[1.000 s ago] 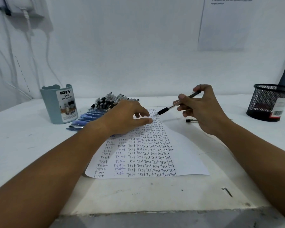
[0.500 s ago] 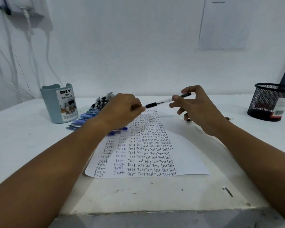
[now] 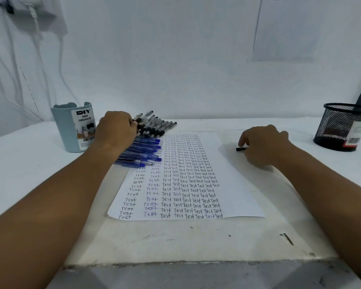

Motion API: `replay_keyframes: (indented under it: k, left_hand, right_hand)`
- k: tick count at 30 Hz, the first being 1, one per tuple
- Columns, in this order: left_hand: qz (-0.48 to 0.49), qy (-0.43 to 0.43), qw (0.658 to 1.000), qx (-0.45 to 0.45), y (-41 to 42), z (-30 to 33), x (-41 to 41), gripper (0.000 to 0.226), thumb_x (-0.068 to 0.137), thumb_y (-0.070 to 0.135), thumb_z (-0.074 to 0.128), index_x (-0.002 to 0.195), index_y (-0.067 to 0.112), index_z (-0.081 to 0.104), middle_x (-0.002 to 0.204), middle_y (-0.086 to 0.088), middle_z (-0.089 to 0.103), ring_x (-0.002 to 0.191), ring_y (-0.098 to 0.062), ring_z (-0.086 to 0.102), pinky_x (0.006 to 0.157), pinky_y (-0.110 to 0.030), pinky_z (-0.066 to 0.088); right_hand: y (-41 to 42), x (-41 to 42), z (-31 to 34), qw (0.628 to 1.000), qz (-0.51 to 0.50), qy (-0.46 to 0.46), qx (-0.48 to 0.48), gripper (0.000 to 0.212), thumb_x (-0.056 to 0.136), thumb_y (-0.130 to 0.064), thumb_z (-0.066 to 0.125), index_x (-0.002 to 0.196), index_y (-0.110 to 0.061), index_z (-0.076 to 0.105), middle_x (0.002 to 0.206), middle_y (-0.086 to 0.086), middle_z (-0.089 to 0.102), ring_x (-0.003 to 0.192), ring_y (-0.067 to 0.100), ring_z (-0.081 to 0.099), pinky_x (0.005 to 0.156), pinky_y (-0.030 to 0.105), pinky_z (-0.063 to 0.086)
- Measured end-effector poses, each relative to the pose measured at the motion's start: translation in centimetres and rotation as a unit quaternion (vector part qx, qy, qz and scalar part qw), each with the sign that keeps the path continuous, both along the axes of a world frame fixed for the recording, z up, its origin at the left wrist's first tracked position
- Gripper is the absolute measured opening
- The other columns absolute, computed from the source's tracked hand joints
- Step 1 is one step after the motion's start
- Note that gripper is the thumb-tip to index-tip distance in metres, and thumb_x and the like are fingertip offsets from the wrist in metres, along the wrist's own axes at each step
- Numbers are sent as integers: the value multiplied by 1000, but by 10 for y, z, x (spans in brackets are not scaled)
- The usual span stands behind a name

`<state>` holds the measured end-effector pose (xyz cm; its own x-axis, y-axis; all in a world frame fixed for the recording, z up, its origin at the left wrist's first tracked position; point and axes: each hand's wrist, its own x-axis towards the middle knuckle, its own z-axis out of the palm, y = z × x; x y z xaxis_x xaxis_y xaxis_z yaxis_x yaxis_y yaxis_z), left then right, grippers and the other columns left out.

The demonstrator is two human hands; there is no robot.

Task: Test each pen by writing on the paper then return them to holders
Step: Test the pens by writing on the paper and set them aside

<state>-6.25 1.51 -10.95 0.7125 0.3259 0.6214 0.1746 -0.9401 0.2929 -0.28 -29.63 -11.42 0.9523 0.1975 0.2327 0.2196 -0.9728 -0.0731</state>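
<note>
The slim black-capped plastic pens (image 3: pixel 154 126) lie in a heap just beyond the far-left corner of the white paper sheet covered with "Test" (image 3: pixel 188 178). They look light, stiff and smooth, so I would take one at the rubber grip. The left hand (image 3: pixel 116 130) rests on them with fingers curled; whether it holds one I cannot tell. Right of the sheet, the right hand (image 3: pixel 263 144) pinches a small black cap (image 3: pixel 240 149).

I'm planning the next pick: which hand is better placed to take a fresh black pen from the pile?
Left. The left hand already rests on the black pens, fingers at their near ends. The right hand is across the paper, touching a cap.
</note>
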Motion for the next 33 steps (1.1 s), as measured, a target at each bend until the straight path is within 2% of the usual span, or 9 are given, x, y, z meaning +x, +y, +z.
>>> replay_keyframes:
  k: [3,11,19,22,24,26,28,33]
  left_hand:
    - [14,15,1000,5,1,-1,1,28,96,25,53,96,4,72,86,-17,68,80,-32,62,73,-37,50]
    - [33,37,999,15,3,-4,4,31,95,33,57,98,7,73,87,-16,69,83,-33,63,67,-33,45]
    - [47,51,997,19,1,-4,4,32,94,35,59,99,7,73,90,-16,69,87,-34,63,69,-34,47]
    - [48,52,997,24,1,-4,5,32,94,35,58,98,6,73,88,-15,69,85,-33,63,67,-33,46]
    - [43,50,997,28,1,-5,5,31,94,34,58,98,6,73,88,-14,70,84,-32,64,69,-34,48]
    - [31,38,998,37,-1,-4,5,30,94,31,58,99,6,73,89,-13,70,86,-31,63,73,-36,50]
    - [6,16,999,41,-5,-2,5,27,94,27,59,101,5,72,92,-13,69,88,-31,62,77,-38,51]
    - [-118,-8,991,56,-20,-2,3,26,93,28,60,111,11,69,102,-12,64,99,-29,56,88,-44,47]
  right_hand:
    - [-1,4,-5,1000,6,-12,6,33,86,-10,49,108,-30,63,112,-1,62,111,24,51,87,35,28]
    - [7,1,-5,996,85,-24,-27,45,87,-3,44,117,-31,61,121,-8,59,117,21,48,88,35,30]
    - [8,5,-12,991,124,-50,-7,44,89,-4,42,118,-34,57,116,-4,56,112,21,50,85,34,28]
    - [7,4,-14,984,149,-95,-15,40,92,-6,41,124,-30,50,114,0,50,98,25,56,81,33,28]
    - [9,1,-14,977,169,-134,4,39,94,-7,42,129,-25,47,113,5,46,82,31,57,76,34,36]
    - [12,-4,-11,969,187,-155,45,40,95,-9,43,133,-23,44,112,9,44,72,35,53,70,38,45]
    - [15,-9,-7,964,193,-168,72,43,96,-12,42,137,-25,41,111,10,44,71,37,53,67,40,49]
    - [19,-12,-5,962,203,-147,109,57,95,-17,38,146,-41,30,97,2,49,84,33,54,78,41,48]
